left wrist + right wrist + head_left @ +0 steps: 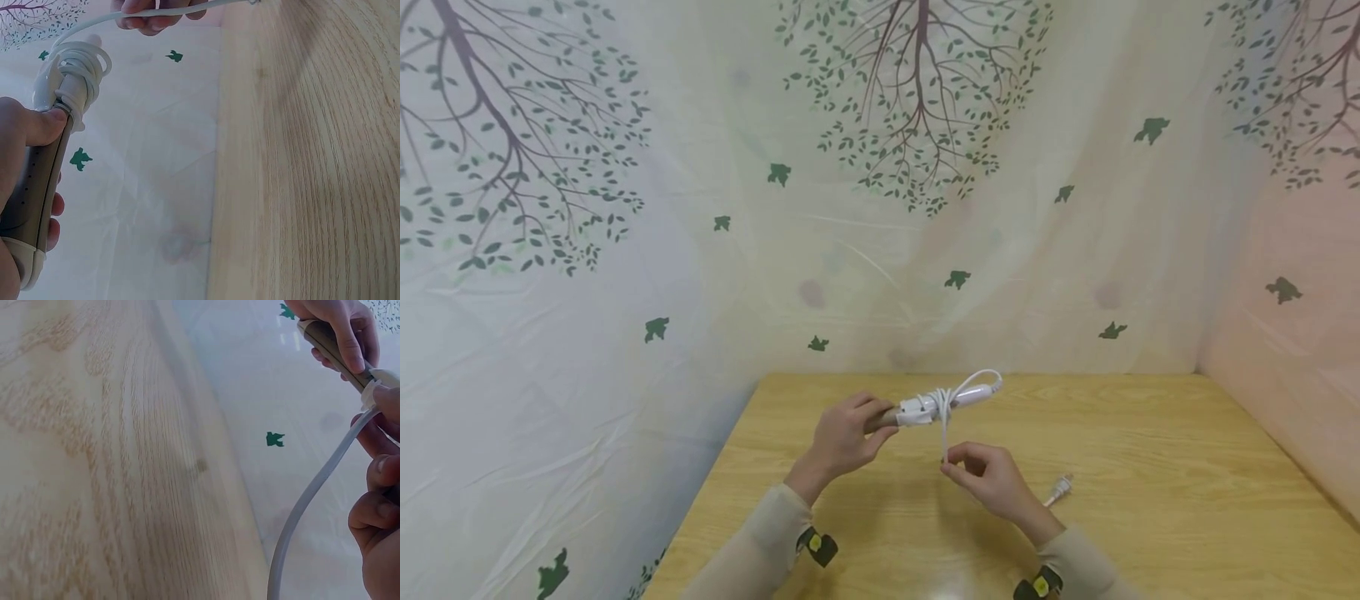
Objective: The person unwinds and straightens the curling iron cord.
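My left hand (pixel 842 437) grips the brown end of a hair straightener (pixel 973 396), holding it above the table and tilted slightly up to the right. Several loops of white cord (pixel 81 69) are wound round its white part, and the cord leaves the far tip in an arc. Below the loops, my right hand (pixel 992 479) pinches the cord between thumb and fingers, with the strand drawn fairly straight down. In the right wrist view, a loose length of cord (pixel 306 500) hangs from that hand. The plug (pixel 1062 487) shows beside the right wrist.
A wood-grain table (pixel 1150 450) lies under both hands. Pale cloth (pixel 880 275) printed with trees and green birds hangs behind it and along both sides. Each wrist wears a dark strap with a small device (pixel 817 546).
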`<state>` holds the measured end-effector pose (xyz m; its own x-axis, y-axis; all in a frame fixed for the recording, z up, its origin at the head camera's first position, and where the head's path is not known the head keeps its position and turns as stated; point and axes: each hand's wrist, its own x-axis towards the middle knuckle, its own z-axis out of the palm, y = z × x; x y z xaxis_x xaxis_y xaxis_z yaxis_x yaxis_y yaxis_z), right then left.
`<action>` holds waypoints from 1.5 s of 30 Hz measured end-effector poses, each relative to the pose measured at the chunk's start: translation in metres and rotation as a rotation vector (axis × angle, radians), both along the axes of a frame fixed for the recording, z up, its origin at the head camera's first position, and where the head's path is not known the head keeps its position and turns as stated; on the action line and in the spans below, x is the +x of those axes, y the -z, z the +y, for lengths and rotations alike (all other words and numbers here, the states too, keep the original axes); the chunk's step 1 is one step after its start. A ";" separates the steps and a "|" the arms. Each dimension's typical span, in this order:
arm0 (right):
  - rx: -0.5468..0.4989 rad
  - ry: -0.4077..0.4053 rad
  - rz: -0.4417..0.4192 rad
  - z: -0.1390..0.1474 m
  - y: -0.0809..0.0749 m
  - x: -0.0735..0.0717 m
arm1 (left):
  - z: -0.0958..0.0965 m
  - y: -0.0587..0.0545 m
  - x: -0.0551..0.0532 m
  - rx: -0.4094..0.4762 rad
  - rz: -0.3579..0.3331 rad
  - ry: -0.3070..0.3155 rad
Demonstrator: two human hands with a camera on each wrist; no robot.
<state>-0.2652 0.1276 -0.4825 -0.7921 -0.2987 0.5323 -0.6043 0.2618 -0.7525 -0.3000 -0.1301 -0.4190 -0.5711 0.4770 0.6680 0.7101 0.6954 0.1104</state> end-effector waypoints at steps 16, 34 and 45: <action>-0.037 0.044 0.078 0.002 -0.032 0.025 | -0.007 0.006 -0.004 -0.012 0.004 -0.029; -0.043 0.149 0.275 0.010 -0.054 0.027 | -0.011 0.010 -0.004 -0.009 -0.001 -0.018; 0.026 0.196 0.327 0.024 -0.084 0.025 | -0.011 0.015 -0.004 -0.017 -0.019 -0.015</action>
